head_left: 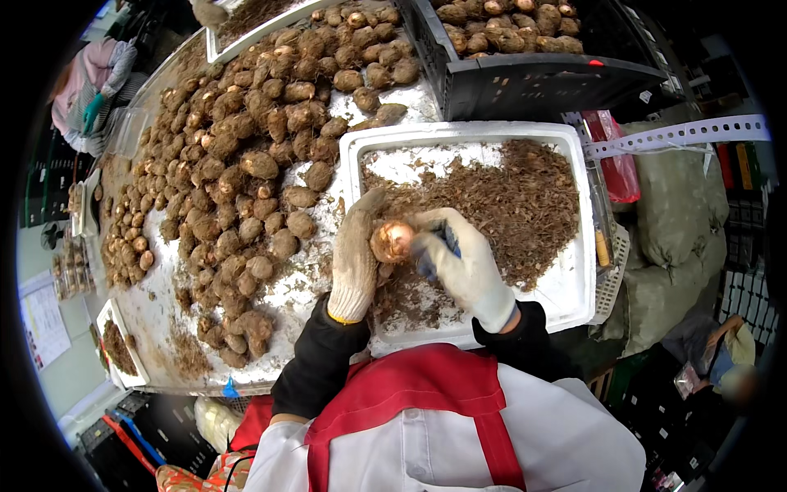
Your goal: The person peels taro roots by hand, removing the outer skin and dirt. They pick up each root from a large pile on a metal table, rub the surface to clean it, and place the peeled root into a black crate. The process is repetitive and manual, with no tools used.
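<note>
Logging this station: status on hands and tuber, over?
Left hand holding brown tuber; right hand at its pale end. Brown scraps in white tray below, nothing visibly blocking.

Gloved left hand (356, 256) holds brown tuber (390, 243); gloved right hand (467, 266) at its pale end, above white tray (469, 129) of shavings (520, 205). Tuber heap (246, 164) left of tray.

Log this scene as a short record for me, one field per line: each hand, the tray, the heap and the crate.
Left hand: knit-gloved, holding a taro corm with pale flesh showing
Right hand: gloved, fingers curled beside that corm; blurred, tool unclear
Tray: white foam tray under both hands, holding brown fibrous scraps
Heap: unpeeled taro corms, left of the tray
Crate: black plastic crate beyond the tray, holding more corms
</note>
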`<action>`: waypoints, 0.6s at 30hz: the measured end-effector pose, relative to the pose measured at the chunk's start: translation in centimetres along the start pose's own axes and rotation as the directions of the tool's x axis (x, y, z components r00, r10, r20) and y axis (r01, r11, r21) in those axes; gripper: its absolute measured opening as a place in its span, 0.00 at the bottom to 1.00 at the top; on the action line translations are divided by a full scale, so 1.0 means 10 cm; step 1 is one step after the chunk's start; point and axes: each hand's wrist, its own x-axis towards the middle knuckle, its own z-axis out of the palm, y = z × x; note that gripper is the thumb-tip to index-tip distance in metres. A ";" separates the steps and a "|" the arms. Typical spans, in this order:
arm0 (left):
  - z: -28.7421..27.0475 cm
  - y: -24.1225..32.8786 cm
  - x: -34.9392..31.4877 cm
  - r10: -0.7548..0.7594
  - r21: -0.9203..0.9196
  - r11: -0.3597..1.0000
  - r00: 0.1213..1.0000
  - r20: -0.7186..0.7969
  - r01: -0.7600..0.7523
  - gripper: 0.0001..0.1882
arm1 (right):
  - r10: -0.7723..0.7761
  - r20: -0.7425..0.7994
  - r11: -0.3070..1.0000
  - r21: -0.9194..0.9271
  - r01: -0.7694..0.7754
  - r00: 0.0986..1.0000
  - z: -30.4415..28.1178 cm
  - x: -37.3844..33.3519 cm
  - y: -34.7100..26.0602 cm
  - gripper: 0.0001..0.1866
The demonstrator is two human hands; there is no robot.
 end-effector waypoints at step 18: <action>-0.05 -0.09 -0.06 -0.020 -0.054 0.998 0.999 0.037 0.022 0.26 | -0.456 0.198 0.727 -0.481 0.491 0.868 0.14 -0.18 -0.09 0.09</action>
